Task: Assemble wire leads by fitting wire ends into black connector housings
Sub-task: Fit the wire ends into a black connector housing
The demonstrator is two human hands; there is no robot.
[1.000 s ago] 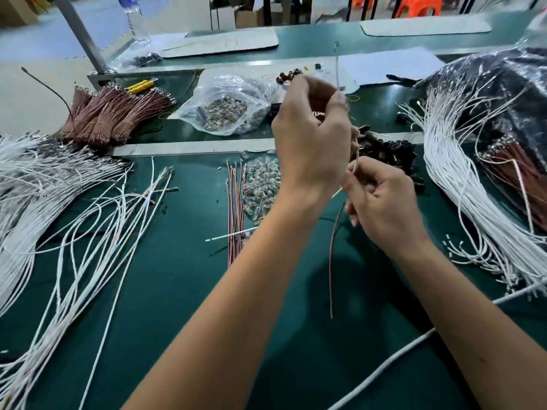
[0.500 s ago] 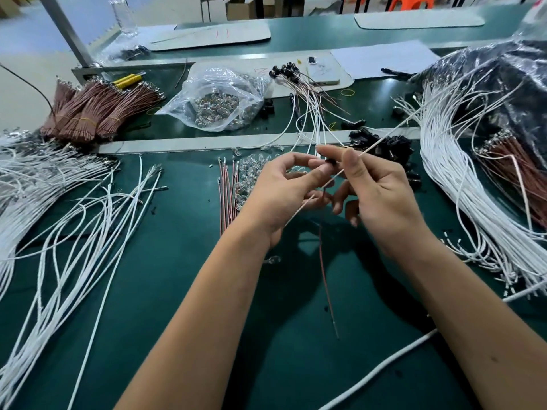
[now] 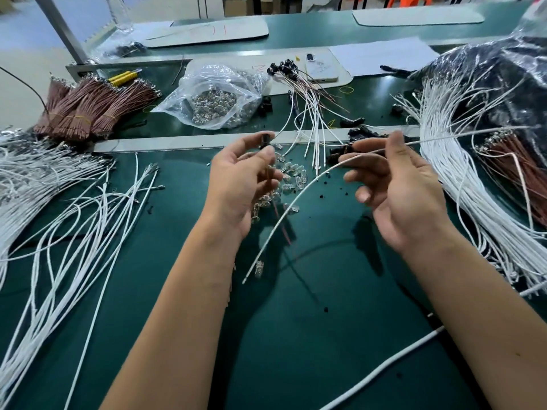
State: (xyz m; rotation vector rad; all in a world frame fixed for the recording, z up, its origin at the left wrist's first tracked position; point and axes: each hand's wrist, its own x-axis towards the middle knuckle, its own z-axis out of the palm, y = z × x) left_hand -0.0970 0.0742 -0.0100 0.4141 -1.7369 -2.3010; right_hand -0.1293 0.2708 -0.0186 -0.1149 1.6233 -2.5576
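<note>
Two hands up over the green counter point(image 3: 296, 335), now pulled apart where half a second ago they were pressed together at the fingertips. Left hand point(image 3: 239, 184) pinches a small black connector housing point(image 3: 265, 140) between thumb and forefinger, with a thin red wire point(image 3: 281, 223) hanging down from it below the palm. Right hand point(image 3: 396, 187) pinches a single white wire point(image 3: 299, 199) near its fingertips; the wire runs down-left to a free end just beside a clear bulb point(image 3: 259, 269) on the counter, and its other end trails right over the big white wire bundle point(image 3: 461, 179). Judgement: the red lead looks seated already, and the white wire has been drawn out and is not yet in the housing, so the next step is likely lining up a wire end with the housing; which end goes in I cannot tell. Outward: loose clear bulbs point(image 3: 291, 176) between the hands, spare black housings point(image 3: 361, 133) behind the right fingers, finished leads point(image 3: 307, 93) fanned out further back, a plastic bag of bulbs point(image 3: 216, 96), brown wire bundles point(image 3: 88, 108) far left, loose white wires point(image 3: 74, 220) spread at left.
</note>
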